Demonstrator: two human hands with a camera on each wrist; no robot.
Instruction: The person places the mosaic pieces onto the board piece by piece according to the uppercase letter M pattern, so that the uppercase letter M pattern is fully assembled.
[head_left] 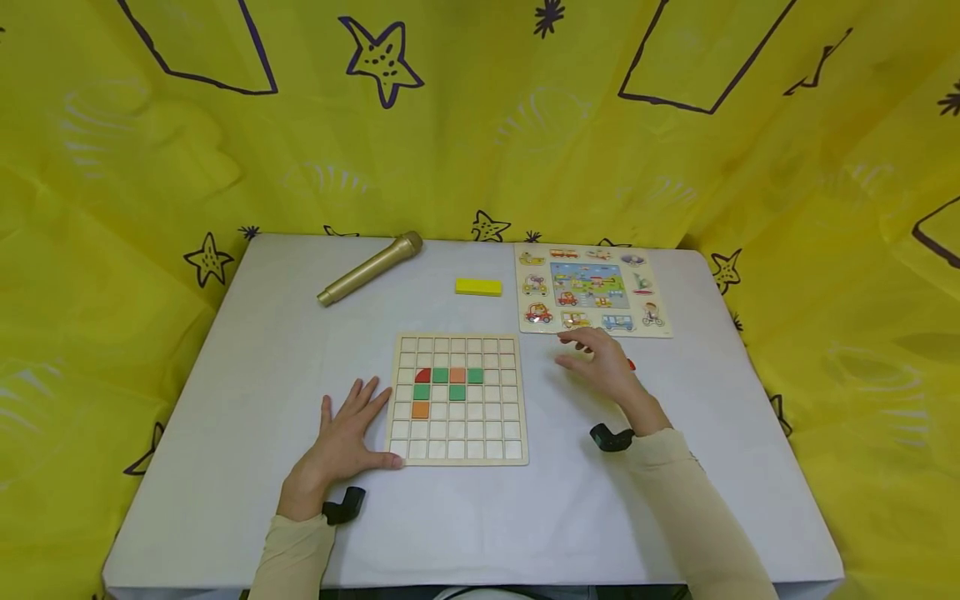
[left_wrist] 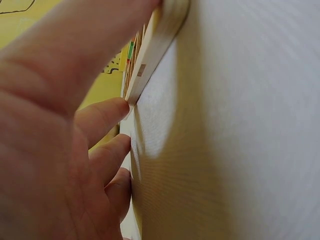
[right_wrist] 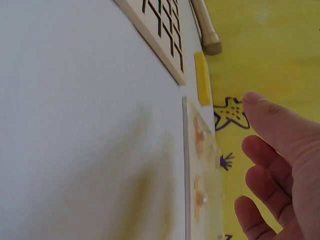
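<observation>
A wooden grid board [head_left: 450, 464] lies on the white table. Set in its squares are a red rounded tile [head_left: 423, 376], several green tiles [head_left: 440, 376] and two orange tiles [head_left: 420, 410]. My left hand [head_left: 341, 446] rests at the board's lower left, fingers spread; its thumb touches the corner and a fingertip meets the left edge. Right of the board, my right hand [head_left: 600, 367] hovers over the table with loosely bent fingers and nothing between them, as the right wrist view also shows. A small red piece [head_left: 632, 364] peeks out beside it, mostly hidden by that hand.
Behind the right hand lies a picture puzzle board [head_left: 660, 332] with vehicle pieces. A yellow block [head_left: 478, 287] sits beyond the grid board, and a gold microphone [head_left: 371, 269] lies at the back left. Yellow patterned cloth [head_left: 480, 125] hangs around the table.
</observation>
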